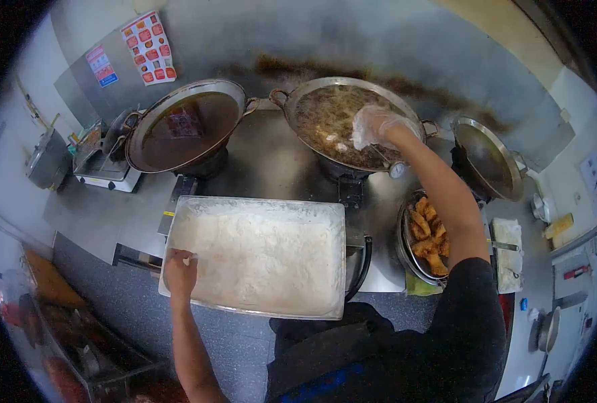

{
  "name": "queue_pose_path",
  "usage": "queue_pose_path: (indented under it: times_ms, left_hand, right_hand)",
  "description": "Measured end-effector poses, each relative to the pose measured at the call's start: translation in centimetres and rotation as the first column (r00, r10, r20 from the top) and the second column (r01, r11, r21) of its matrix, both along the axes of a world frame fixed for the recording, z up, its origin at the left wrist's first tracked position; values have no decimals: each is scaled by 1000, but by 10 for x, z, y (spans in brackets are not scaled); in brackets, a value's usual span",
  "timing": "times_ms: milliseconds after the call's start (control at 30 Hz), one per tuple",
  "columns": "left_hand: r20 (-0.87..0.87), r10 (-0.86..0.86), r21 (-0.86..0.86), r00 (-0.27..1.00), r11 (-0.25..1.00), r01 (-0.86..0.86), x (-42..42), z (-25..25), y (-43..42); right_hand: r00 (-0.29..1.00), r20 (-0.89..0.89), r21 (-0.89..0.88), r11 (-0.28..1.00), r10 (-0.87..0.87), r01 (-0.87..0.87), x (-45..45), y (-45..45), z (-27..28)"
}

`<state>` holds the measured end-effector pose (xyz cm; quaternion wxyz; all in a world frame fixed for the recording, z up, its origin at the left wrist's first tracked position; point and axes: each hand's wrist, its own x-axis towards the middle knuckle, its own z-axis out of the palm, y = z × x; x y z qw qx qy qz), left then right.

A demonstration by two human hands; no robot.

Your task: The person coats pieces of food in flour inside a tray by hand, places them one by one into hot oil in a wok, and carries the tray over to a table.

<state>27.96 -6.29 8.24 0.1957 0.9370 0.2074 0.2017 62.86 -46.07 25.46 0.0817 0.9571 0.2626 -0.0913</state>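
Observation:
My left hand (181, 271) is closed on the left rim of a rectangular tray (338, 258), its thumb on the inner side. White flour (258, 255) covers the tray's bottom in an uneven layer. Over the middle wok (297, 131), my right hand (377, 127) reaches out in a clear plastic glove with white flour on it. Its fingers are too blurred to show whether they hold anything. Pale floured pieces (332, 140) lie in the bubbling oil just left of the glove. A dial thermometer (397, 170) sits at the wok's front rim.
At the left stands another wok (197, 127) of dark oil; a smaller pan (486, 158) of oil is at the right. Golden fried pieces (430, 232) fill a strainer bowl beside my right arm. A portable stove (107, 174) stands far left.

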Motion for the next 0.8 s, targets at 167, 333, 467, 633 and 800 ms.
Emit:
queue_pose_path:
  times_ms: [167,333,467,633,800]
  left_hand:
    - [22,-49,-19,999,999,49,-2,5,6]
    - [69,-56,142,996,989,46,1,22,23]
    - [124,-103,140,987,986,85,16,73,31]
    - [93,-142,190,985,974,123,35,85,44]
    - [90,-163,244,983,960,137,47,75,60]
  right_hand:
    - [976,219,109,993,9,-34,8,-28,-16]
    - [916,-394,721,642,73,259,-108,20,53]
    - [784,44,221,760,619,-612,-161,82,18]
    - [687,-109,298,683,719,-667,-215,177,-183]
    - [734,16,383,674,679,-632,-279,322,-279]
